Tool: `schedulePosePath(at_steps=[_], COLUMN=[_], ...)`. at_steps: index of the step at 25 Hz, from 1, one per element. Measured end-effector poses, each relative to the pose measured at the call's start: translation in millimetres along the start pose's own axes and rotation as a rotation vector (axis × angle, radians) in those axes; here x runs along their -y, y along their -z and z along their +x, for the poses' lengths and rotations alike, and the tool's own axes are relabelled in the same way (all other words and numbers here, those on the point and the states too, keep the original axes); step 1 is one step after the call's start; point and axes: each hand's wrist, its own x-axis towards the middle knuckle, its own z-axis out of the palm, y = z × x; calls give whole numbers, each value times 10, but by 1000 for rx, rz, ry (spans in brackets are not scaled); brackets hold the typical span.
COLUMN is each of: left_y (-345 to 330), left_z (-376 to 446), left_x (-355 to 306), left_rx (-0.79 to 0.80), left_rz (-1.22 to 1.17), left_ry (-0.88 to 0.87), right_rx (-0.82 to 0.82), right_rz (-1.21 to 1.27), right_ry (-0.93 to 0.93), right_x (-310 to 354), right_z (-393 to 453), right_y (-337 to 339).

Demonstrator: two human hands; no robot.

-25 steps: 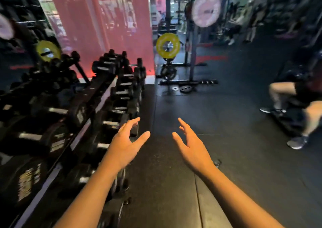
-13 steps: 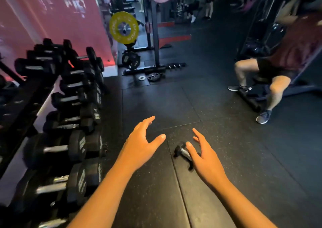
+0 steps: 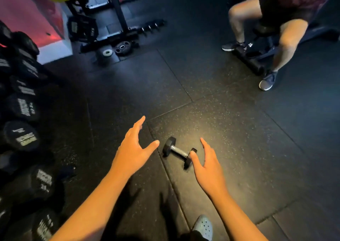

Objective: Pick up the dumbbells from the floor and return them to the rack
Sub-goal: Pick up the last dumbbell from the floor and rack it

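Observation:
A small black hex dumbbell [image 3: 178, 151] with a metal handle lies on the dark rubber floor, between my two hands. My left hand [image 3: 134, 150] hovers just left of it, fingers spread, holding nothing. My right hand [image 3: 208, 164] is open too, and its thumb overlaps the dumbbell's near head in the view; I cannot tell whether it touches. The dumbbell rack [image 3: 24, 130] runs along the left edge, filled with large black dumbbells.
A person sits on a bench [image 3: 257, 55] at the upper right, feet on the floor. A squat rack base [image 3: 117, 32] with weight plates [image 3: 122, 47] stands at the back. My grey shoe [image 3: 203, 227] shows at the bottom.
My view has swung down and right, away from the rack toward the floor. The dumbbell has come fully into sight and both open hands have dropped closer to it.

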Motion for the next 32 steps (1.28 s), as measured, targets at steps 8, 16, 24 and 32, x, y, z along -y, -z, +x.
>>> schedulePosePath(at_steps=[8,16,24,32], left_y=[-1598,-3083,-4067,-4143], left_z=[1762,2857,3484,3661], left_x=[1357,2808,3411,3733], left_rx=[94,178,181,116], left_rz=[113,282,394,337], left_ry=[115,63,148,279], right_rx=[-62,-119,-272,-491], right_rz=[-50,-79,-61,108], right_ry=[-198,-371,-523,-710], right_x=[-1573,-3074,-3789,-3964], right_z=[1315,2160,2608,2736], right_y=[-1107,-2582,-3388,-3525])
